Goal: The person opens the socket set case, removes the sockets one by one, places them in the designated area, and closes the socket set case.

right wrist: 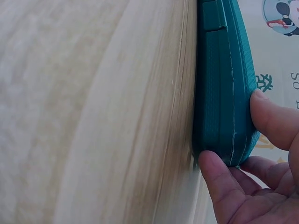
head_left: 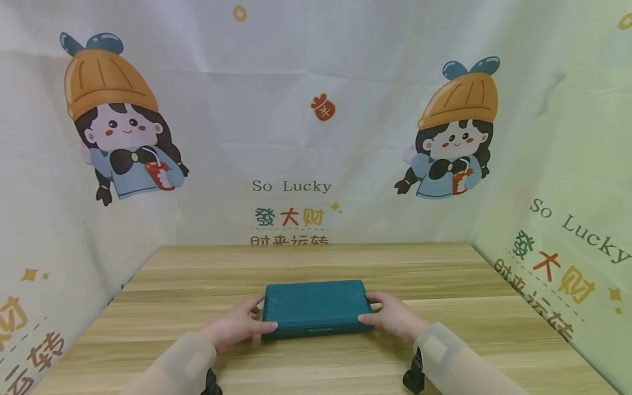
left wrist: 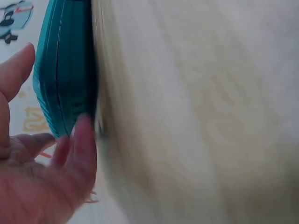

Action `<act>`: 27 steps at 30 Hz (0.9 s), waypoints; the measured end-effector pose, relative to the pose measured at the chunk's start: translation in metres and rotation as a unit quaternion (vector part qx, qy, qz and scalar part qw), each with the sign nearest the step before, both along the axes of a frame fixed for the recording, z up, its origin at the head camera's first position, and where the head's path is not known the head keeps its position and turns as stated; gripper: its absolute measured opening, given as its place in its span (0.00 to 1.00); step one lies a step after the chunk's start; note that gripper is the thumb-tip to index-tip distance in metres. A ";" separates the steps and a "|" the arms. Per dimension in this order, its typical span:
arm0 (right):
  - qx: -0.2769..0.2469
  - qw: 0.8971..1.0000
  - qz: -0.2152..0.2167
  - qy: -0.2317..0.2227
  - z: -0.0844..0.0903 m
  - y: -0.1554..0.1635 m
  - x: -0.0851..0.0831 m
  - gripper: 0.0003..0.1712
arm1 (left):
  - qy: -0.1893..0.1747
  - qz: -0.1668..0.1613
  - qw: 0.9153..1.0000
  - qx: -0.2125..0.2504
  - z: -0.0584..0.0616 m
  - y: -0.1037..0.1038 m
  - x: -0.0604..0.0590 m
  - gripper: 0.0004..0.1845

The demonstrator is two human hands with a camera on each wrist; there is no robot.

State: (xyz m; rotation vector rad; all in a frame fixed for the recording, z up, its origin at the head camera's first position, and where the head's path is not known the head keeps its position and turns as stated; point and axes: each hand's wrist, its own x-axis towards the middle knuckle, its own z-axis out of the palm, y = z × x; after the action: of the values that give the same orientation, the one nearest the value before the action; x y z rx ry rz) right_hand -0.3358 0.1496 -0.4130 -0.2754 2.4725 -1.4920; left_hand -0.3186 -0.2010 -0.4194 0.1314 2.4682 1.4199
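A closed teal plastic case [head_left: 316,307] with a small latch [head_left: 320,331] on its front side is at the middle of the wooden table. At its left end is my left hand [head_left: 242,322], thumb at the front corner and fingers curled round the end. My right hand [head_left: 395,315] grips the opposite end, thumb by the front corner and a finger at the back. The right wrist view shows the right thumb [right wrist: 273,119] against the case and a fingertip at its lower corner. Left fingers [left wrist: 84,144] look blurred beside the case end. Whether its underside touches the table, I cannot tell.
The wooden table [head_left: 316,263] stretches out round the case. A printed cloth [head_left: 286,126] with cartoon figures and lettering hangs behind it and along both sides. Black straps or mounts [head_left: 415,373] sit at both wrists.
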 end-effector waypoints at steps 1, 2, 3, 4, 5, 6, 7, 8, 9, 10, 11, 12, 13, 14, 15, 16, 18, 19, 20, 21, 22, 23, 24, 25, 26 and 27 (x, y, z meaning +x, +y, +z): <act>-0.002 1.000 0.001 0.000 0.000 0.000 0.000 0.40 | 0.020 -0.007 0.999 -0.034 0.003 0.002 0.000 0.54; -0.003 1.000 0.003 0.000 -0.001 0.000 0.000 0.40 | 0.050 -0.020 0.996 -0.077 0.005 0.004 0.000 0.54; -0.005 1.000 0.005 0.000 -0.001 0.001 0.000 0.41 | 0.079 -0.033 0.989 -0.119 0.007 0.007 -0.001 0.54; -0.006 1.000 0.007 0.001 -0.002 0.001 0.000 0.41 | 0.107 -0.048 0.980 -0.162 0.009 0.010 -0.002 0.53; -0.008 1.000 0.007 0.001 -0.002 0.001 0.000 0.41 | 0.134 -0.063 0.968 -0.201 0.010 0.014 -0.002 0.53; -0.008 1.000 0.007 0.002 -0.002 0.001 0.000 0.41 | 0.159 -0.080 0.955 -0.237 0.012 0.017 -0.003 0.53; -0.009 1.000 0.007 0.003 -0.003 0.001 0.000 0.41 | 0.178 -0.096 0.943 -0.266 0.013 0.021 -0.004 0.53; -0.007 1.000 0.008 0.005 -0.003 0.001 -0.001 0.41 | 0.191 -0.112 0.931 -0.291 0.013 0.024 -0.005 0.54; -0.002 1.000 0.007 0.010 -0.004 0.001 -0.001 0.41 | 0.195 -0.126 0.922 -0.309 0.014 0.026 -0.005 0.54; 0.002 1.000 0.005 0.015 -0.003 0.001 -0.001 0.40 | 0.198 -0.138 0.915 -0.324 0.014 0.029 -0.006 0.55; 0.010 1.000 0.003 0.021 -0.003 0.000 0.000 0.40 | 0.197 -0.147 0.911 -0.332 0.015 0.031 -0.007 0.56; 0.027 0.999 0.004 0.034 -0.002 0.000 0.000 0.40 | 0.196 -0.152 0.907 -0.339 0.015 0.033 -0.009 0.57; 0.053 0.997 0.006 0.051 -0.001 -0.001 0.001 0.39 | 0.195 -0.156 0.904 -0.347 0.016 0.035 -0.010 0.57; 0.082 0.994 0.008 0.072 0.000 -0.001 0.003 0.38 | 0.194 -0.159 0.901 -0.353 0.016 0.037 -0.012 0.58; 0.114 0.989 0.010 0.097 0.002 -0.002 0.004 0.38 | 0.194 -0.161 0.899 -0.358 0.017 0.039 -0.014 0.58; 0.150 0.981 0.015 0.126 0.003 -0.004 0.006 0.37 | 0.191 -0.161 0.899 -0.361 0.017 0.040 -0.015 0.58; 0.226 0.955 0.031 0.190 0.006 -0.009 0.011 0.36 | 0.185 -0.164 0.897 -0.365 0.018 0.043 -0.018 0.57; 0.255 0.940 0.044 0.221 0.007 -0.011 0.013 0.35 | 0.181 -0.166 0.897 -0.368 0.019 0.044 -0.020 0.57; 0.277 0.926 0.058 0.249 0.008 -0.015 0.015 0.35 | 0.177 -0.166 0.897 -0.369 0.019 0.045 -0.020 0.57; 0.301 0.910 0.075 0.274 0.008 -0.018 0.017 0.34 | 0.173 -0.166 0.897 -0.372 0.019 0.046 -0.021 0.58; 0.319 0.895 0.094 0.297 0.008 -0.022 0.019 0.33 | 0.171 -0.165 0.896 -0.376 0.018 0.047 -0.022 0.58; 0.329 0.884 0.112 0.314 0.008 -0.027 0.020 0.32 | 0.170 -0.165 0.894 -0.380 0.018 0.047 -0.023 0.58; 0.335 0.874 0.129 0.328 0.009 -0.031 0.022 0.31 | 0.169 -0.163 0.893 -0.385 0.017 0.048 -0.024 0.58; 0.340 0.866 0.144 0.339 0.009 -0.035 0.024 0.30 | 0.170 -0.161 0.891 -0.389 0.016 0.048 -0.025 0.58; 0.344 0.859 0.155 0.346 0.009 -0.039 0.025 0.29 | 0.171 -0.158 0.889 -0.393 0.016 0.049 -0.025 0.59; 0.347 0.854 0.164 0.352 0.009 -0.043 0.026 0.28 | 0.172 -0.156 0.889 -0.395 0.015 0.050 -0.026 0.59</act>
State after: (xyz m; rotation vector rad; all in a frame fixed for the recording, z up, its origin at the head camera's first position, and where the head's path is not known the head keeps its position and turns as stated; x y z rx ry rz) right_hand -0.3096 0.1061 -0.4039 -1.1820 3.0664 -0.2956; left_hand -0.3445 -0.1512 -0.4043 0.6032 2.9198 0.2089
